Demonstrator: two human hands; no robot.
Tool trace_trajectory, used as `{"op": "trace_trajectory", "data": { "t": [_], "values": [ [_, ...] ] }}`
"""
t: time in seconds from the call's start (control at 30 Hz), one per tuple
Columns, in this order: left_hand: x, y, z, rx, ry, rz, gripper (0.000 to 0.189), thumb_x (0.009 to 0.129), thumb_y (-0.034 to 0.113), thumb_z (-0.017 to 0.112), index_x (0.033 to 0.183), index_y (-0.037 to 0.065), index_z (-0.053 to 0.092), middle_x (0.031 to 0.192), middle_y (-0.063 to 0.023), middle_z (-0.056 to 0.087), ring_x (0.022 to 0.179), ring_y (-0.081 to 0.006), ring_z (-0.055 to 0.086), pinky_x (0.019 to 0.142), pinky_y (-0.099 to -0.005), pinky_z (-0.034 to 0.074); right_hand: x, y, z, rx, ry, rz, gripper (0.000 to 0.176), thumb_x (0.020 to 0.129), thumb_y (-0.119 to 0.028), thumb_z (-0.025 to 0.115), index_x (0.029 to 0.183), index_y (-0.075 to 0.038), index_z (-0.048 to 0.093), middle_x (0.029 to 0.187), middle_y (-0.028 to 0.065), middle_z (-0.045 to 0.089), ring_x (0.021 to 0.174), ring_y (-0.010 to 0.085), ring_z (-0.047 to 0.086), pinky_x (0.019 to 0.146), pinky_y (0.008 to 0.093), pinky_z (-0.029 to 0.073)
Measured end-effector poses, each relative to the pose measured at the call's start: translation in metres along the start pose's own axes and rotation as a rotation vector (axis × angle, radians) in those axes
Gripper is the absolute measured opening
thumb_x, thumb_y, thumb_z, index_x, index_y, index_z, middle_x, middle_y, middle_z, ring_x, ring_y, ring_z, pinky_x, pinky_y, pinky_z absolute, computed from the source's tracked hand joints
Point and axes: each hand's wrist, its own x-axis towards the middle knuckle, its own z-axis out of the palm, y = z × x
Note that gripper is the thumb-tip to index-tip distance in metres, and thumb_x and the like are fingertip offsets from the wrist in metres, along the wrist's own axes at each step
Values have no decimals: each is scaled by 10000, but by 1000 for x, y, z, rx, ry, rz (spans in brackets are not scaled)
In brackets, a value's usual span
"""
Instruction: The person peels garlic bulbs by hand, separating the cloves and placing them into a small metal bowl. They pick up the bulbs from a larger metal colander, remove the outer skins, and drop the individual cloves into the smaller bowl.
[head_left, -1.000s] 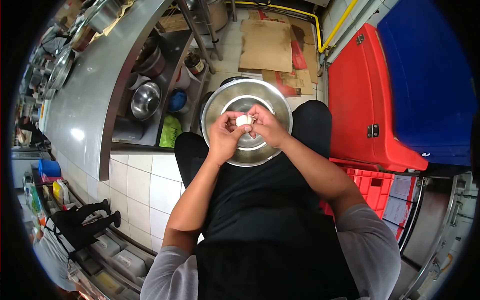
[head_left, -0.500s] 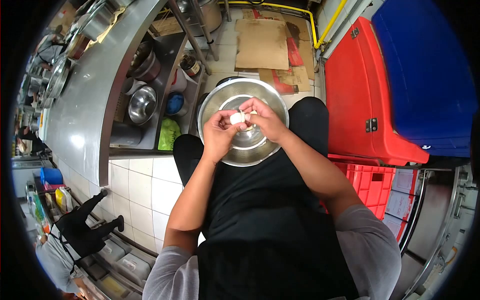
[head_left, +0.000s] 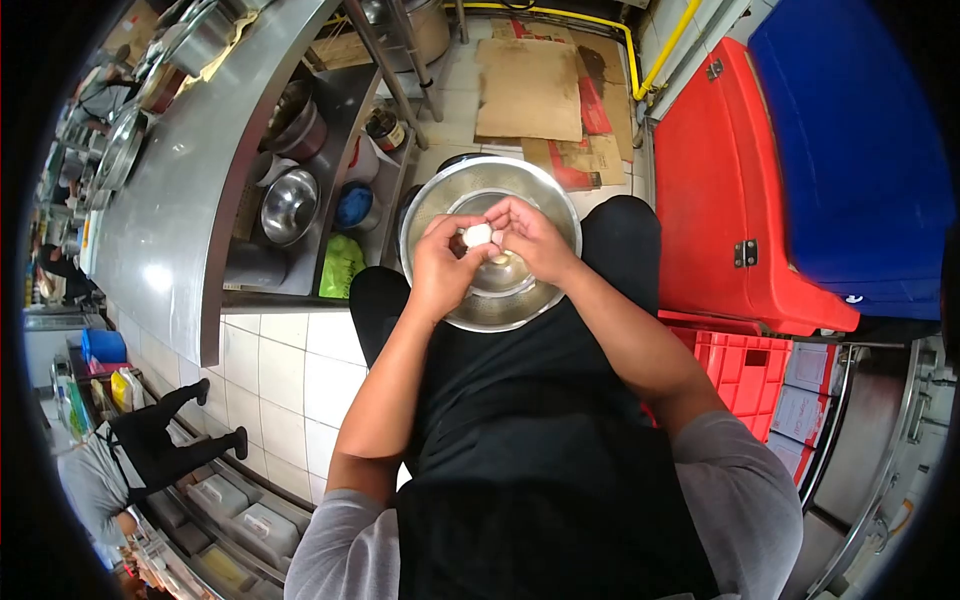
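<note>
A large steel bowl (head_left: 440,200) rests on my lap between my knees. Above it, my left hand (head_left: 443,268) and my right hand (head_left: 533,243) meet around a small white rounded piece (head_left: 478,235), likely a peeled garlic clove or similar. Fingertips of both hands pinch it; the left thumb and fingers cup it from the left, the right fingers press on it from the right. A small pale bit (head_left: 497,260) lies in the bowl's bottom under my hands.
A steel counter (head_left: 170,190) runs along my left, with bowls and pots (head_left: 290,205) on its lower shelf. Red (head_left: 720,190) and blue (head_left: 850,150) bins stand at my right. Flattened cardboard (head_left: 528,88) covers the floor ahead. Another person (head_left: 130,460) stands at far left.
My hands stay over the bowl, turning the white piece slightly between the fingers. The person at far left has shifted position.
</note>
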Motion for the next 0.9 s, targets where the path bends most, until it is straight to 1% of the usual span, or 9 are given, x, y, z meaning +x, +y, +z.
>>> {"op": "trace_trajectory", "data": {
  "t": [0.07, 0.13, 0.33, 0.4, 0.53, 0.6, 0.63, 0.8, 0.9],
  "values": [
    [-2, 5, 0, 310, -16, 167, 422, 807, 12, 910, 1189, 2, 733, 987, -66, 673, 777, -120, 664, 706, -278, 563, -5, -16, 0, 190, -131, 197, 215, 982, 1, 649, 1189, -18, 594, 1000, 26, 655, 849, 76, 633, 739, 232, 526],
    [-6, 14, -1, 389, -56, 141, 411, 794, -20, 907, 1166, 0, 735, 1056, -62, 693, 833, -121, 669, 740, -270, 560, -5, -5, 2, 177, -125, 161, 243, 970, 27, 616, 1206, -8, 568, 994, 40, 648, 838, 72, 632, 739, 228, 527],
    [-10, 0, 4, 386, -50, 266, 365, 772, 36, 941, 1090, 15, 762, 930, -66, 668, 748, -147, 643, 718, -292, 557, -9, 13, 6, 28, -84, 88, 266, 902, 114, 565, 1130, -25, 561, 1023, 46, 637, 837, 82, 624, 742, 249, 524],
    [-12, -1, 3, 282, -68, 222, 369, 806, 8, 913, 1136, 14, 748, 938, -46, 690, 777, -128, 651, 736, -284, 557, -8, 10, 1, 16, -70, 263, 190, 900, 61, 591, 1073, -17, 600, 997, 62, 652, 835, 80, 630, 741, 255, 535],
    [-6, -5, -1, -123, -100, -3, 430, 811, 8, 914, 1196, 9, 723, 964, -22, 710, 803, -101, 634, 745, -271, 551, -1, 8, 0, 145, -5, 274, 190, 893, 59, 611, 1065, -22, 625, 1015, 72, 669, 839, 99, 640, 744, 261, 538],
    [-2, -1, -7, -73, -35, 11, 488, 809, 15, 922, 1242, 3, 698, 991, -11, 721, 811, -79, 622, 740, -264, 550, 3, 9, 5, -432, 121, -262, 229, 913, 53, 618, 1128, -28, 630, 1018, 66, 682, 821, 106, 648, 741, 257, 536],
    [-2, 2, -10, 95, -4, 11, 468, 786, 19, 935, 1197, 10, 714, 966, -17, 706, 793, -89, 626, 733, -267, 547, 3, 9, 5, -431, 118, -264, 229, 913, 53, 618, 1128, -28, 630, 1018, 66, 682, 821, 106, 648, 741, 257, 536],
    [-6, 10, -5, 400, 0, 179, 374, 790, 0, 912, 1118, 10, 733, 959, -59, 722, 823, -131, 684, 740, -284, 572, -2, -1, 6, 229, -132, 212, 235, 932, 45, 625, 1159, -8, 600, 1004, 59, 662, 836, 99, 641, 770, 268, 542],
    [-9, 4, 4, 471, 29, 257, 339, 769, -3, 900, 1068, 11, 741, 937, -92, 714, 795, -172, 696, 726, -307, 574, -5, 11, 16, 150, -31, 119, 212, 900, 77, 620, 1096, 3, 582, 980, 48, 650, 832, 89, 628, 750, 263, 530]
  ]
}}
